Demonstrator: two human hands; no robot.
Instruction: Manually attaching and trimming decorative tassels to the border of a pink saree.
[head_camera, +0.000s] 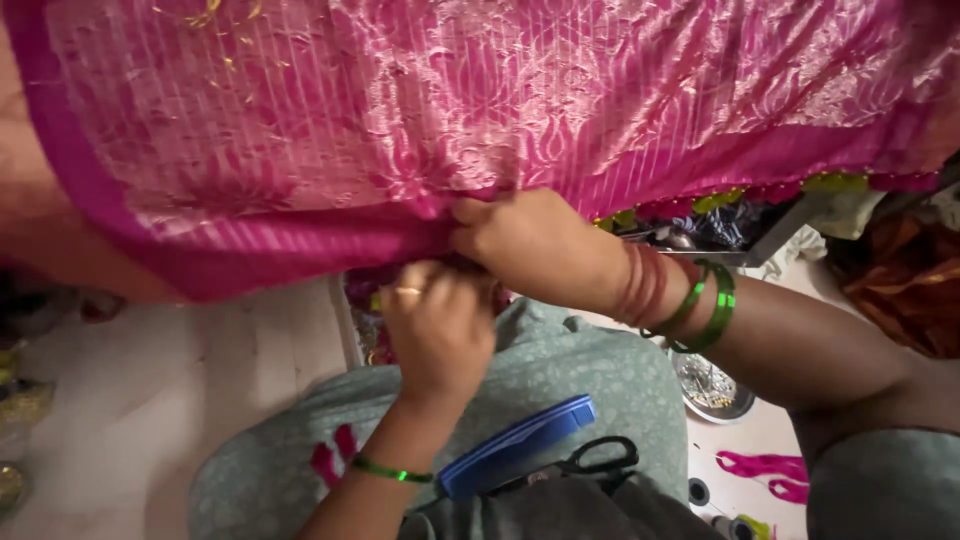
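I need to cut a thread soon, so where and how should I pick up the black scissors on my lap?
Take the scissors by the black handle loops, reaching down with the right hand. The loops lie exposed on top of the grey-green lap cloth, while the blades seem tucked under the blue case.

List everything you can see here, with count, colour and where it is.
pink patterned fabric: one, pink with magenta border, across top
blue flat case: one, blue, on lap
scissors: one, black handles, on lap beside the case
metal dish: one, silver, floor at right
pink thread pieces: a few, pink, floor lower right
green bangles: several, green, on both wrists
left hand: one, at fabric edge
right hand: one, pinching fabric edge
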